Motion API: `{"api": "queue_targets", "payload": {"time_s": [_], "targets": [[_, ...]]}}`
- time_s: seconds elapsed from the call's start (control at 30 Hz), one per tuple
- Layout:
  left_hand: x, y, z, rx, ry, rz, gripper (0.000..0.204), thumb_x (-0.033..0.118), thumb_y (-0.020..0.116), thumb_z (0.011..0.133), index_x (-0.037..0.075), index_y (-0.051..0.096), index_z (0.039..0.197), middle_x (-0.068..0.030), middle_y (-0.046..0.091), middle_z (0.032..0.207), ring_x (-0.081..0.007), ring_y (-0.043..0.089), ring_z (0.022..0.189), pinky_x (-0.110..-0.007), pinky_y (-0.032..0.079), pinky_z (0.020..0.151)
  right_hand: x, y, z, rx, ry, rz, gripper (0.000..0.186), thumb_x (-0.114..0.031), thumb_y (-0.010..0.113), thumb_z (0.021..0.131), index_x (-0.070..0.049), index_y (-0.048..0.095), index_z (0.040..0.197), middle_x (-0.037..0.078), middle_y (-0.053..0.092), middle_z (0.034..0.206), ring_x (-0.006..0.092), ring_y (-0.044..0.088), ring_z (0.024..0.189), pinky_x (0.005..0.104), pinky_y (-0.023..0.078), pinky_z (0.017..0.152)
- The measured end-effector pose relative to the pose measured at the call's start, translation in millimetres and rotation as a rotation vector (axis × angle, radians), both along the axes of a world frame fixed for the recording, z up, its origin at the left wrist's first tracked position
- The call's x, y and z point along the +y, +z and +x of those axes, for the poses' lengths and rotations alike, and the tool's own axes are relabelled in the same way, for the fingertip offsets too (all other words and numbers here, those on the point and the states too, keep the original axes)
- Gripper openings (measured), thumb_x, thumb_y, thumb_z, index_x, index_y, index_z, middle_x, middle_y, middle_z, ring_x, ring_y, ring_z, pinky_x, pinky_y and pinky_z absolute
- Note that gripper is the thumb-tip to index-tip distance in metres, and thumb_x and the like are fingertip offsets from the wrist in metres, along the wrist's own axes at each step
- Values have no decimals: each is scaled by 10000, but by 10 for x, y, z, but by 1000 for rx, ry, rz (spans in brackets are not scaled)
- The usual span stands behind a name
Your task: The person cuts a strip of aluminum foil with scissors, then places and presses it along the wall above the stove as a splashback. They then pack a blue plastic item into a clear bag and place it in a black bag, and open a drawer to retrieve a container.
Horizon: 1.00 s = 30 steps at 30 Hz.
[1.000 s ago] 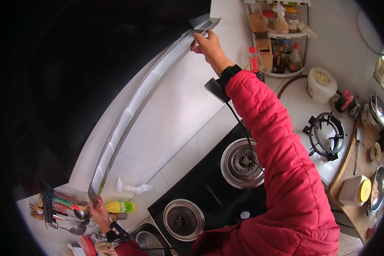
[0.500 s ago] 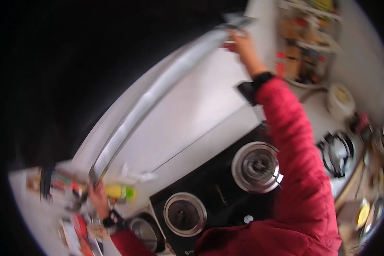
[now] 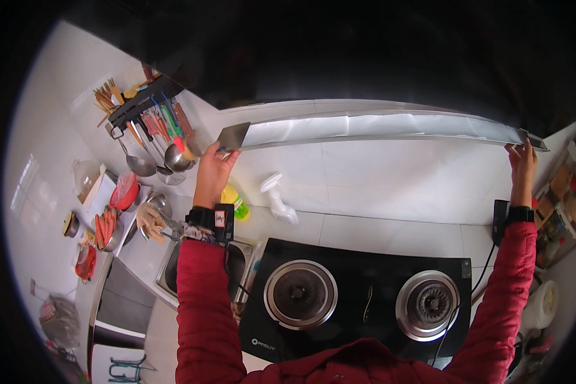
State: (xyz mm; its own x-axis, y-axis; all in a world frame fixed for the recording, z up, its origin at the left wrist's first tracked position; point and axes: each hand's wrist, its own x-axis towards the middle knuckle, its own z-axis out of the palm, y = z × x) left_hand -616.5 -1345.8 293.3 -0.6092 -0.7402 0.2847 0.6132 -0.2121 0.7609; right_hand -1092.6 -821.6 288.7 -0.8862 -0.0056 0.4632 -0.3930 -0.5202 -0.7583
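At the far left a clear plastic bag (image 3: 59,320) sits low down by the white wall, and to its right is a heap of long orange-red pieces (image 3: 106,227) in a metal bowl. Just beside them I see a red bowl (image 3: 124,192), then a pale glove (image 3: 150,221). Above these a black rack (image 3: 146,101) on the wall carries knives and other tools, with a ladle (image 3: 177,157) hanging under it.

Next comes the left hand (image 3: 215,174), raised, its fingers pinching the dark left end of a long metal trough (image 3: 377,125). Below that hand, the red sleeve partly covers a sink (image 3: 237,264). Just right of the wrist stands a yellow bottle (image 3: 235,201), and further along a white plastic piece (image 3: 278,200) is near the tiled wall.

The trough runs nearly level across the middle, its pale inside showing, under a big dark hood (image 3: 365,57) and above the black stove (image 3: 352,345); whether it touches the hood, I cannot tell. On the stove are a left burner (image 3: 299,294) and a right burner (image 3: 429,304).

Over on the right, the right hand (image 3: 523,168) pinches the trough's other end, fingers up at its edge. Past that arm are a crowded corner shelf (image 3: 563,192) and, lower, a white tub (image 3: 541,304).
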Motion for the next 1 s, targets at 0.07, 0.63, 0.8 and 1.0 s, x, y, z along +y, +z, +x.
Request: {"api": "queue_targets", "payload": {"time_s": [0.07, 0.63, 0.8, 1.0], "targets": [[-45, 42, -52, -22, 25, 34, 202, 134, 483, 896, -48, 526, 973, -160, 613, 947, -262, 578, 878, -354, 482, 861, 10, -15, -38, 32, 0, -4, 251, -277, 568, 895, -29, 530, 913, 55, 607, 749, 258, 670, 772, 238, 503, 613], [-246, 254, -221, 18, 84, -56, 227, 109, 483, 891, -81, 485, 1013, -204, 581, 1029, -287, 569, 950, -371, 470, 894, 98, -54, -234, 52, 151, 44, 328, -352, 526, 914, -47, 584, 805, 110, 667, 876, 250, 629, 942, 249, 446, 796], [-301, 240, -281, 31, 73, -101, 250, 145, 469, 926, -90, 489, 1011, -212, 582, 1028, -281, 566, 962, -368, 465, 909, 135, -69, -289, 72, 156, 66, 327, -341, 508, 926, -41, 590, 827, 121, 668, 877, 244, 622, 962, 293, 438, 887], [-343, 243, -331, 8, 88, -170, 274, 160, 443, 953, -86, 516, 1051, -167, 574, 1051, -253, 567, 967, -355, 470, 918, 107, -50, -195, 120, 195, 89, 309, -331, 499, 929, -42, 605, 907, 105, 659, 946, 224, 596, 1020, 307, 378, 976]]}}
